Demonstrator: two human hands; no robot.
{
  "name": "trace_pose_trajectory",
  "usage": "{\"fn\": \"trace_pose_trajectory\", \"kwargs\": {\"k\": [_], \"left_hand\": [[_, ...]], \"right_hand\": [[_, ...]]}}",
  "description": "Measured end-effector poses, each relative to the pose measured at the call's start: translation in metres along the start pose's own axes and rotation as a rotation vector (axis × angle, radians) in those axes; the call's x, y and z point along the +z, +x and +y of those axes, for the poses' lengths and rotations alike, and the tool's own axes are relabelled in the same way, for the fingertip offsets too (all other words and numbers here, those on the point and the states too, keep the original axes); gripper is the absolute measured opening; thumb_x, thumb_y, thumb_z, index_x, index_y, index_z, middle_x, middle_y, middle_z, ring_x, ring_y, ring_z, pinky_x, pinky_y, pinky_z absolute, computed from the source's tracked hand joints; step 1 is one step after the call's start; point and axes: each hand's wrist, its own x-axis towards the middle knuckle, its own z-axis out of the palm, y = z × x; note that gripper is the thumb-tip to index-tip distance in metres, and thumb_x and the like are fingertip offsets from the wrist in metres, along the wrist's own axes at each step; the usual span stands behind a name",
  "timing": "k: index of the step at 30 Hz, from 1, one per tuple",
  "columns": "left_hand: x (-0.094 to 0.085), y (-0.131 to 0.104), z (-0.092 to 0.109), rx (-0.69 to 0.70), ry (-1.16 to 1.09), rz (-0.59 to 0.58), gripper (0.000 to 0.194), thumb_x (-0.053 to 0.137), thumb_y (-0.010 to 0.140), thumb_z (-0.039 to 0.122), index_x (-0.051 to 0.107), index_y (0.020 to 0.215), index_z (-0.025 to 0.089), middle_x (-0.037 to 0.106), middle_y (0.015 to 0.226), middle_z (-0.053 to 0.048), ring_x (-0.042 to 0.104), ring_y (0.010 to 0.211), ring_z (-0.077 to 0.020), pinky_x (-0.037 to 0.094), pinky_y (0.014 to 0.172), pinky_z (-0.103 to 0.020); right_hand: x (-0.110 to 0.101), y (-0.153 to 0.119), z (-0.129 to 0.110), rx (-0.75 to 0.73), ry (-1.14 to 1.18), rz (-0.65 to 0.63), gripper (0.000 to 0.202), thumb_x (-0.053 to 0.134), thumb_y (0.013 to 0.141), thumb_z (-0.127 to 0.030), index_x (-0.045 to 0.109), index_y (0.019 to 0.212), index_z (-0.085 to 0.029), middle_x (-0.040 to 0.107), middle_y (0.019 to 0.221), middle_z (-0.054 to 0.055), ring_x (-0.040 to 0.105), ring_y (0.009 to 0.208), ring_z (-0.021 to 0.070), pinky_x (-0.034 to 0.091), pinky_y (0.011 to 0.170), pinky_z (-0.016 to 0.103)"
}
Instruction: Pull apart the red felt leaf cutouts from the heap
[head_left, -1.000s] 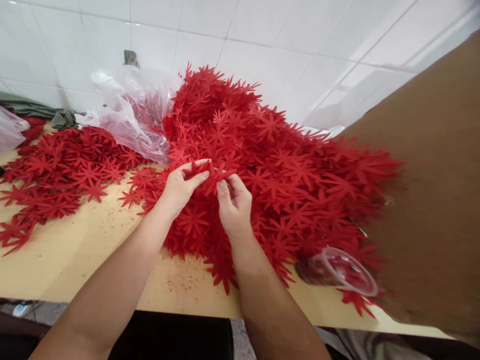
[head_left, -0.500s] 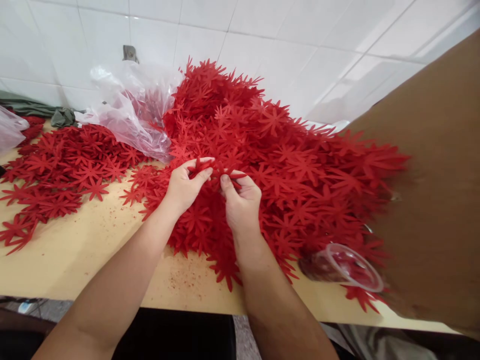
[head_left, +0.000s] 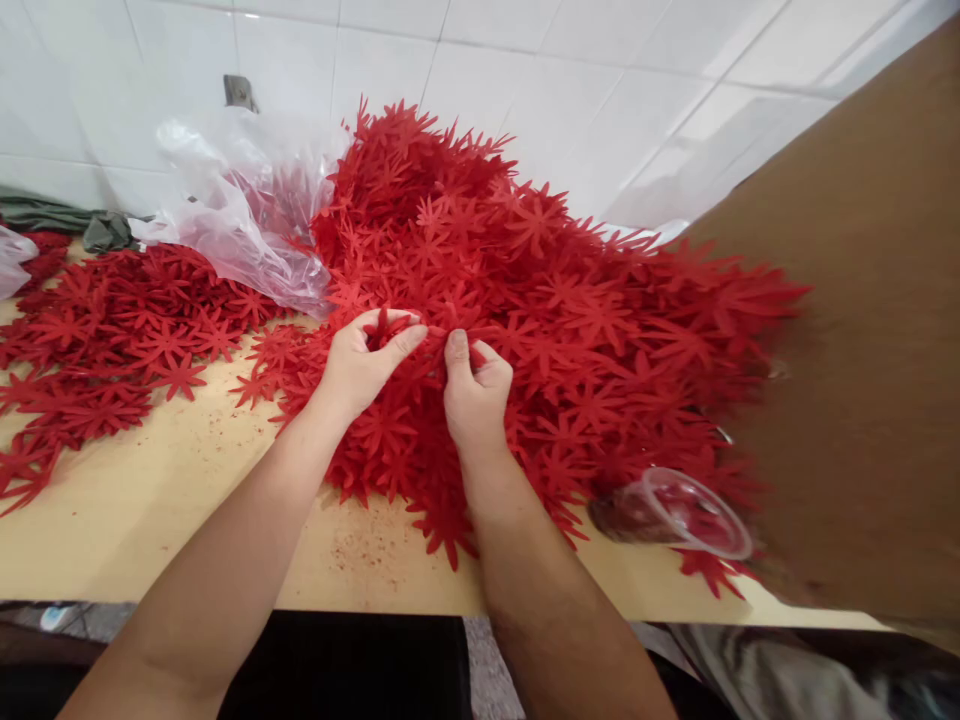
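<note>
A big heap of red star-shaped pieces [head_left: 592,310] rises in the middle of the table. Over its front side, my left hand [head_left: 371,358] pinches a red piece between thumb and fingers. Close beside it, my right hand [head_left: 476,385] is closed on a red piece too, thumb on top. The two hands are slightly apart. Whether they share one piece or hold separate ones is hard to tell against the same red behind.
Left lies a lower red pile [head_left: 142,320], with a translucent plastic bag [head_left: 247,230] between the piles. A clear plastic cup [head_left: 697,515] lies tipped at the right front. Brown cardboard [head_left: 862,350] stands on the right. Reddish crumbs dot the wooden table [head_left: 225,500].
The view has shifted slightly, so everything sits a little further left and higher. My right thumb now points more upright on the red piece. Both hands remain closed.
</note>
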Motion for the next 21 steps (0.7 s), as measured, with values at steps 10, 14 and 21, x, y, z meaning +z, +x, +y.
{"fn": "trace_pose_trajectory", "kwargs": {"k": [10,14,21], "left_hand": [[0.001,0.001,-0.001,-0.014,-0.109,0.059,0.015,0.069,0.062,0.024,0.056,0.064,0.016,0.052,0.059,0.007,0.045,0.058,-0.0042,0.038,0.064,-0.02],[0.0,0.002,0.002,-0.075,-0.216,0.126,0.014,0.07,0.062,0.022,0.057,0.066,0.017,0.049,0.057,0.008,0.041,0.053,-0.0025,0.036,0.059,-0.019],[-0.008,0.007,0.004,-0.209,-0.329,0.244,0.015,0.069,0.064,0.023,0.056,0.07,0.017,0.042,0.05,0.01,0.034,0.041,-0.0015,0.027,0.045,-0.019]], "right_hand": [[0.003,-0.005,-0.002,-0.037,0.13,-0.168,0.034,0.058,0.073,-0.048,0.051,0.061,-0.017,0.043,0.053,-0.006,0.036,0.05,0.0048,0.034,0.049,0.021],[0.001,-0.004,-0.004,-0.037,0.138,-0.169,0.03,0.06,0.073,-0.044,0.053,0.061,-0.017,0.045,0.053,-0.006,0.038,0.049,0.0045,0.033,0.047,0.02],[-0.002,0.004,0.006,-0.018,0.218,-0.01,0.027,0.062,0.071,-0.042,0.052,0.063,-0.018,0.045,0.055,-0.005,0.039,0.048,0.0044,0.036,0.047,0.021]]}}
